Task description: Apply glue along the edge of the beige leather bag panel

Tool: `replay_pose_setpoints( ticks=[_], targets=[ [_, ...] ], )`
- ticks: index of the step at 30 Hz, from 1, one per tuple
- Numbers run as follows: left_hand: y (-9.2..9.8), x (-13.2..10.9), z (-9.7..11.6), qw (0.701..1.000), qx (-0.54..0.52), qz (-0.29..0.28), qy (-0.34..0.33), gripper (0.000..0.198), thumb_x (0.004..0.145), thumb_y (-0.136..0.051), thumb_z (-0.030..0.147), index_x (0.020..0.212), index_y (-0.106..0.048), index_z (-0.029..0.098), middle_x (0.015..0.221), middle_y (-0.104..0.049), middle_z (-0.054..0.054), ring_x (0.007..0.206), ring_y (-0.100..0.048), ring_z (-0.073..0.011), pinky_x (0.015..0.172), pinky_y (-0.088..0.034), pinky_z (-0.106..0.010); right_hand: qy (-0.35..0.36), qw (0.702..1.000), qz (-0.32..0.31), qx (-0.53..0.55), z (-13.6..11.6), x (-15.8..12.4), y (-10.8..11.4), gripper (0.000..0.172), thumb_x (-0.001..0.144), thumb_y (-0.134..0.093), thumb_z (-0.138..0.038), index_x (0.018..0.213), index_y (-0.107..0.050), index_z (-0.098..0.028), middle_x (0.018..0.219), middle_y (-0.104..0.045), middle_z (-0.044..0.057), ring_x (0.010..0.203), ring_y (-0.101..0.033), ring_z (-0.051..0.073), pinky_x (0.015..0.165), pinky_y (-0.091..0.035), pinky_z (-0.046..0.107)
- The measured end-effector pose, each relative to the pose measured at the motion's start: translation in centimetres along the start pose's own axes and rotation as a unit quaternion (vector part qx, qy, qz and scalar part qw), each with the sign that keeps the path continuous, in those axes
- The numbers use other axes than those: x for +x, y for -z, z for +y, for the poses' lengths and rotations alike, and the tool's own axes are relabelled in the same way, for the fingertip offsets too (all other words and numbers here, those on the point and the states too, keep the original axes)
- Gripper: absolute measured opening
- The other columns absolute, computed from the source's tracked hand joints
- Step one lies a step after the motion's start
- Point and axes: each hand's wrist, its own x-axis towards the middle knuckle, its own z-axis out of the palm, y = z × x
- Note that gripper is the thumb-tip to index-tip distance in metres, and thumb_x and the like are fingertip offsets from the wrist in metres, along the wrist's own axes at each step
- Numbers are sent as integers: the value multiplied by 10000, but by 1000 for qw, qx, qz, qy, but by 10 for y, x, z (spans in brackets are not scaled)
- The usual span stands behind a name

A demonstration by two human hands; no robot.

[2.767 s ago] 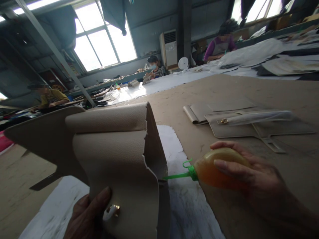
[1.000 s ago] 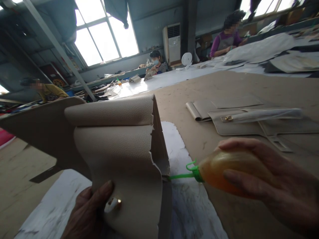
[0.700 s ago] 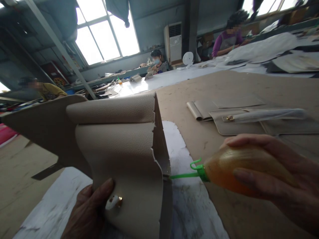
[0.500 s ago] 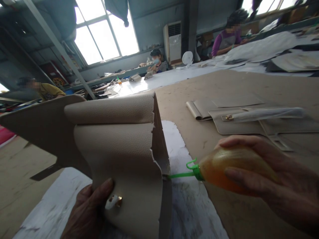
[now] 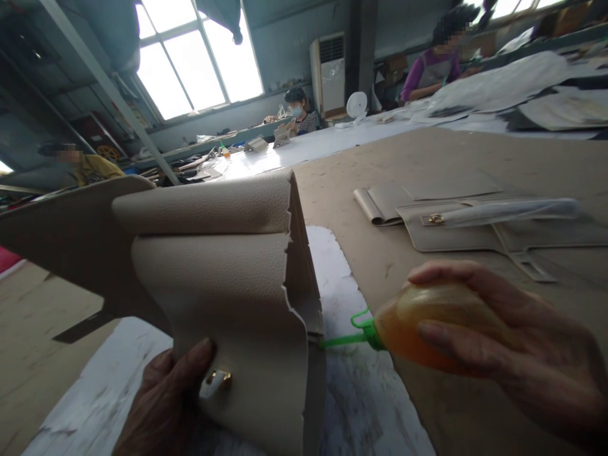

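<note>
My left hand [image 5: 164, 402] is clamped on the lower part of a folded cream pebbled-leather bag piece [image 5: 223, 285], thumb pressed just beside its small gold metal clasp [image 5: 216, 380], holding it upright above the white stained paper sheet [image 5: 346, 380] at the near edge of the brown worktable [image 5: 427, 158]. My right hand [image 5: 517, 354] is closed around a soft amber glue bottle [image 5: 427, 329], and its thin green nozzle [image 5: 339, 341] touches the ragged right edge of the leather, low down.

If I squeeze too hard, I judge glue could run down onto the outer grain and mark it. If my left grip slackens, the fold could spring open and pull the edge off the nozzle. More beige leather pieces [image 5: 456, 221] with a clear plastic sleeve lie well apart, toward the table's right edge. Other people work at far tables.
</note>
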Motion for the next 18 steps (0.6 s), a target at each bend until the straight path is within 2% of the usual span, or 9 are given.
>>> replay_pose_setpoints(
  ticks=[4, 8, 11, 14, 18],
  targets=[
    [2, 0, -1, 1000, -3, -26, 10, 248, 491, -869, 281, 629, -692, 174, 567, -618, -19, 480, -528, -130, 391, -394, -168, -3, 999, -30, -25, 2, 5, 3, 286, 669, -740, -509, 907, -662, -371, 753, -684, -69, 569, -599, 139, 451, -472, 188],
    [6, 4, -2, 999, -27, -43, 13, 242, 480, -876, 281, 602, -689, 187, 546, -585, -7, 465, -495, -125, 379, -383, -181, -27, 999, -25, -33, 2, 5, 3, 380, 638, -724, -579, 905, -664, -316, 769, -690, -24, 590, -614, 173, 436, -485, 219],
    [9, 7, -2, 996, -40, -68, 51, 259, 422, -875, 189, 624, -713, 187, 599, -610, -10, 486, -500, -130, 397, -411, -187, -60, 997, -37, -30, 0, 4, 3, 414, 614, -724, -598, 895, -667, -299, 717, -678, -16, 556, -603, 176, 407, -472, 222],
    [9, 6, -1, 996, -58, -61, 38, 288, 376, -836, 93, 631, -723, 167, 592, -586, 7, 495, -479, -109, 441, -442, -167, -72, 996, -40, -28, -2, 2, 4, 388, 612, -738, -572, 890, -672, -310, 695, -671, -29, 542, -596, 160, 405, -463, 201],
    [7, 4, 0, 997, -49, -52, 34, 262, 406, -900, 186, 587, -715, 145, 567, -599, -29, 523, -504, -109, 417, -390, -128, -103, 993, -47, -13, -3, 0, 5, 353, 601, -759, -538, 874, -675, -329, 667, -669, -44, 521, -594, 152, 389, -450, 186]
  ],
)
